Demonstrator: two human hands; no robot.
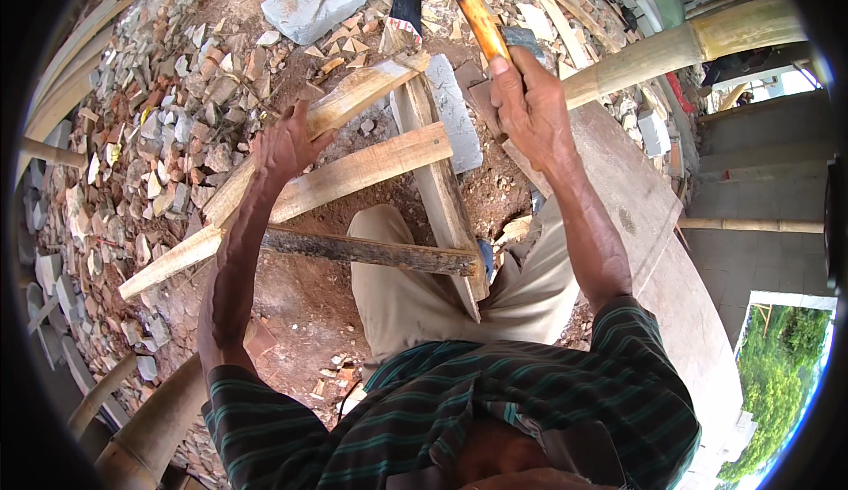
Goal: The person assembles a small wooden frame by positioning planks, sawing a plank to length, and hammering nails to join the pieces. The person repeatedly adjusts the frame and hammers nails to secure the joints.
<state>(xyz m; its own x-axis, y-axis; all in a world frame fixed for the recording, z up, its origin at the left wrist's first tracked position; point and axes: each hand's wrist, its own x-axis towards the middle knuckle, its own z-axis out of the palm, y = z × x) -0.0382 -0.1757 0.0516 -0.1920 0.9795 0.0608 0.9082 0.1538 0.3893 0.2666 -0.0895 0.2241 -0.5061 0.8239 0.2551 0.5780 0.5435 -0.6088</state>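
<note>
My left hand [287, 145] is closed around a pale wooden plank [362, 92] that slants up to the right. In my right hand [534, 106], held high, is the wooden handle [477, 15] of a tool; its grey metal head is partly cut off by the top edge, so its kind is unclear. The plank's upper end lies over a rough wooden board [435, 181] that runs down between my knees. A second pale plank [353, 176] and a dark, weathered wooden strip [371, 250] also meet this board, lower down.
Broken brick and stone rubble [190, 154] covers the ground at left. A grey concrete block [314, 0] lies beyond the planks, and another pale block [452, 114] sits behind the board. Bamboo poles [654, 68] and a flat sheet [627, 198] are at right.
</note>
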